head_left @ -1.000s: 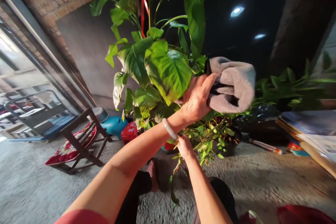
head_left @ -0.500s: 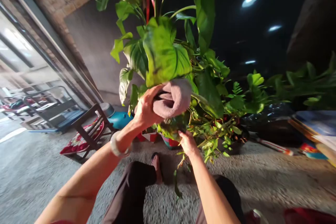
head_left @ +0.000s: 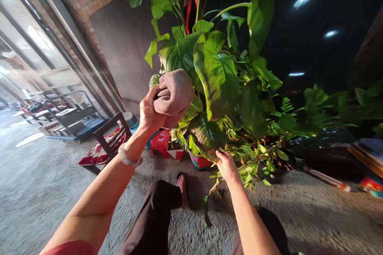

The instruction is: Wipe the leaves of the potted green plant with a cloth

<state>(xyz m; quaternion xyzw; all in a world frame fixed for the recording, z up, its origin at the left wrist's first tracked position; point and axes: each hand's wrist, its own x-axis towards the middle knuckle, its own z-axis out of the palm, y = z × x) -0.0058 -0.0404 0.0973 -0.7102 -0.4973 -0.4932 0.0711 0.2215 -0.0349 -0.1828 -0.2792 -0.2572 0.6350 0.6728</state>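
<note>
A folded, greyish-pink cloth (head_left: 176,93) is gripped in my left hand (head_left: 150,113), held up in front of the plant's left side. My right hand (head_left: 228,166) pinches the lower tip of a large, partly browned leaf (head_left: 208,133) between thumb and fingers. Above it hangs another broad leaf (head_left: 217,75), green with yellow and dark patches, apart from both hands. These leaves belong to a tall potted plant with red ribbons (head_left: 191,0) on it. Foliage covers most of its red and green pot (head_left: 201,162).
A red plastic stool (head_left: 160,143) stands left of the pot. Further left are a wooden chair (head_left: 109,141) with a floral cushion and a blue-based trolley (head_left: 74,127). Smaller leafy plants (head_left: 287,121) spread rightward. A striped pole (head_left: 327,178) lies on the rough floor at right.
The cloth in my left hand has moved left, away from the broad leaf, which now hangs free. My right hand still holds the lower leaf. The view has swung slightly left.
</note>
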